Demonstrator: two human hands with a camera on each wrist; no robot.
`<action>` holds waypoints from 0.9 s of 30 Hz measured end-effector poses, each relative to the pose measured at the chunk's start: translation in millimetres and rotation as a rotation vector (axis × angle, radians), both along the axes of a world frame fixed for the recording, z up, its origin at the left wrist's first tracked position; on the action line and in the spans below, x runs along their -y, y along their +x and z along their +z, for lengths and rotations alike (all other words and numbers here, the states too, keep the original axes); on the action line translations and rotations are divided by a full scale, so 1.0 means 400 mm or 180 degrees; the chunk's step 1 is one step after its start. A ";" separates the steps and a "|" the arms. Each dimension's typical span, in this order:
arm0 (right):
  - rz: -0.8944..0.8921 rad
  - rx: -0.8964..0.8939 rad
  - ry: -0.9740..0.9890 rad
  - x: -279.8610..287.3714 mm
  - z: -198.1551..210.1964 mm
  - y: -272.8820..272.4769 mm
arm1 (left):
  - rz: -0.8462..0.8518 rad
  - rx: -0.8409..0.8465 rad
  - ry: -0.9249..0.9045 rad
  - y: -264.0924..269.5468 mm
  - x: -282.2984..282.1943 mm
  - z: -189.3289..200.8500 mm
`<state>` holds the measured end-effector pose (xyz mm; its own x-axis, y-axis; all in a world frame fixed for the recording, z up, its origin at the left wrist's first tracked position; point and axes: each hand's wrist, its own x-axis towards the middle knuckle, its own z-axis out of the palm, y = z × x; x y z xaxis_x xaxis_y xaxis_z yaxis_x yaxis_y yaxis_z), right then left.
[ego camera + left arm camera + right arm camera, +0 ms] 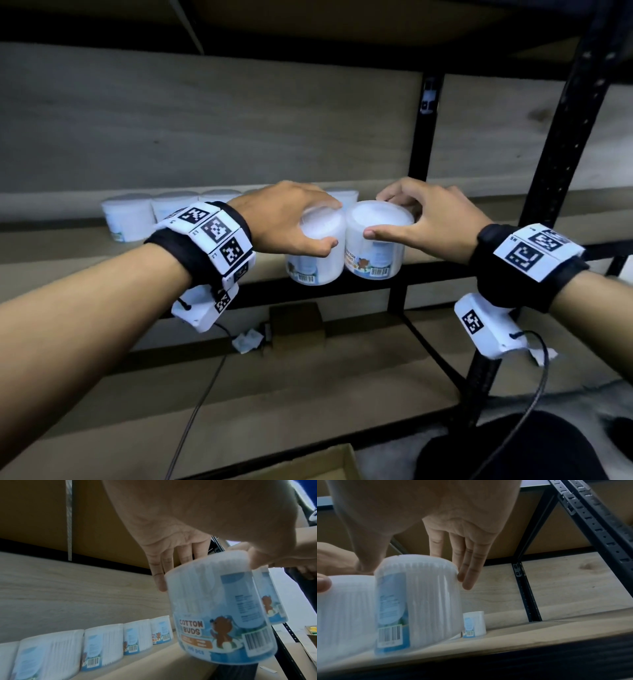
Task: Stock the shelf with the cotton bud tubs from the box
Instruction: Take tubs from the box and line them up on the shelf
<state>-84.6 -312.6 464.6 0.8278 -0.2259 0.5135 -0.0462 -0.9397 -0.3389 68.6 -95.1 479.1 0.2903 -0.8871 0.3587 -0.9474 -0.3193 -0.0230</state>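
Observation:
My left hand [291, 222] grips one clear cotton bud tub [320, 255] by its lid from above, and my right hand [421, 219] grips a second tub [375, 253] the same way. The two tubs hang side by side, touching, just above the front edge of the wooden shelf [496, 253]. In the left wrist view the left tub [221, 615] shows its "COTTON BUDS" bear label. In the right wrist view the right tub [418, 601] is tilted over the shelf board [539, 632]. A row of several tubs [128, 219] stands along the back of the shelf.
Black steel uprights [561, 150] frame the shelf at the right. The lower shelf [308, 394] carries a small brown box [296, 323] and a white packet [247, 340]. A cardboard box corner [325, 462] sits at the bottom edge. The shelf board to the right of the row is bare.

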 end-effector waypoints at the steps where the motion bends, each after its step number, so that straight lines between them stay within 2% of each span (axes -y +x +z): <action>1: -0.0004 -0.0009 -0.0009 0.007 0.001 0.009 | 0.0009 -0.0012 0.0013 0.007 0.006 0.003; 6: -0.0120 -0.0194 -0.0042 0.040 -0.006 0.062 | 0.0051 -0.0014 0.0105 0.039 0.037 -0.011; 10: -0.0310 -0.0341 0.0002 0.051 -0.019 0.095 | 0.0097 -0.0262 0.0066 0.062 0.067 -0.045; 16: -0.0428 -0.0288 0.0241 0.055 -0.037 0.119 | 0.0060 -0.0427 -0.0133 0.079 0.091 -0.057; 24: -0.0449 -0.0705 -0.0094 0.042 -0.025 0.110 | 0.0272 -0.0408 -0.0135 0.068 0.079 -0.071; 27: -0.0356 -0.0673 -0.0261 0.020 -0.011 0.091 | 0.0348 -0.0303 -0.0115 0.051 0.072 -0.067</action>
